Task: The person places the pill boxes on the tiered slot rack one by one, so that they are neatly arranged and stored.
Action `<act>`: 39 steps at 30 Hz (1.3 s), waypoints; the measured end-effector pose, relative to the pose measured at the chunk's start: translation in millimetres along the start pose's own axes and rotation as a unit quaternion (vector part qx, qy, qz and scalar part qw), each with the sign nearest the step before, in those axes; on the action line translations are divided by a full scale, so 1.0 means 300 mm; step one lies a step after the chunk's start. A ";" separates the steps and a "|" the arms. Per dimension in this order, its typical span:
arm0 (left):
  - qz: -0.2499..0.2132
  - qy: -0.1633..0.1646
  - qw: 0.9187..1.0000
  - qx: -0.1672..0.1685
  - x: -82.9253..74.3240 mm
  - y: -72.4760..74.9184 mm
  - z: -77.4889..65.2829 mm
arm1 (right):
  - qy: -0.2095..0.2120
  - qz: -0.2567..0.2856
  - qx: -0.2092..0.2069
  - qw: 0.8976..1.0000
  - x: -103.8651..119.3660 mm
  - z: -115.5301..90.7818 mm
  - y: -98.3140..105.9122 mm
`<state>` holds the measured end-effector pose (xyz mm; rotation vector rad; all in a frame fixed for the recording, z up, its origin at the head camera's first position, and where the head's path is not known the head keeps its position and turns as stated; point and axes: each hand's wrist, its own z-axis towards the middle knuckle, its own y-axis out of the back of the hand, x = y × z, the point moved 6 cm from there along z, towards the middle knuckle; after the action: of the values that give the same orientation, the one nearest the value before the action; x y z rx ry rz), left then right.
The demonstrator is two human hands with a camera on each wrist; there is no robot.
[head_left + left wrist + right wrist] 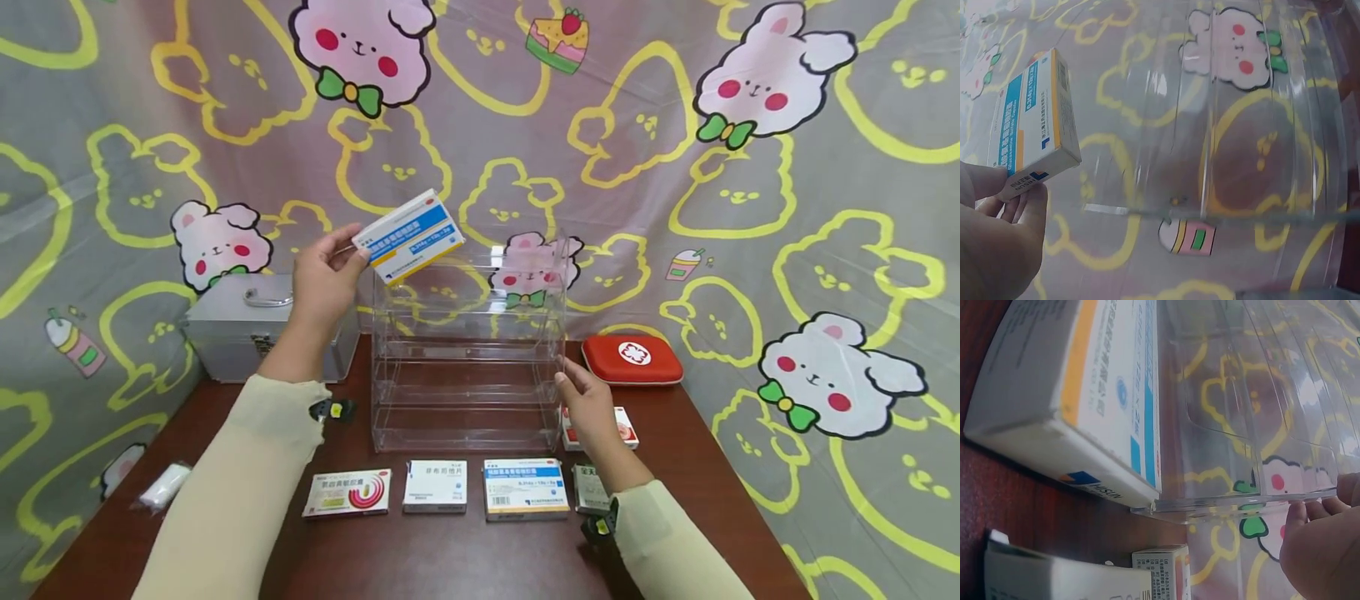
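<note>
Medicine box [410, 239] is held tilted near the upper left of the clear rack [465, 439], pinched by the left hand [326, 271], the rack's right side gripped by the right hand [592, 408]

A patterned sheet [517, 137] hangs as a wall behind a dark reddish-brown table [420, 558] and runs along its left and right sides, its grey ground turning pinkish across the middle. Printed on the creased fabric are pale rabbit heads [776, 71] with red cheeks and green bow ties, loose yellow-outlined figures [401, 173] with small faces, a strawberry-topped slice of cake [558, 40] and drink cups [684, 265] with straws. Soft light falls over the scene, leaving a dull, pale sheen on the near part of the polished tabletop, while the same print fills much of the left wrist view, turned on its side
</note>
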<state>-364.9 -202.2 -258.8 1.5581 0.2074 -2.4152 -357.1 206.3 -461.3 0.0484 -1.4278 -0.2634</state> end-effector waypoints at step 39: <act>0.160 -0.140 0.975 0.060 -0.079 -0.413 0.196 | 0.006 0.019 0.010 1.000 -0.008 0.012 0.020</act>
<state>-443.1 -95.8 -215.4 1.1666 -0.2315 -2.3819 -360.2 213.0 -462.1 0.0392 -1.4179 -0.2183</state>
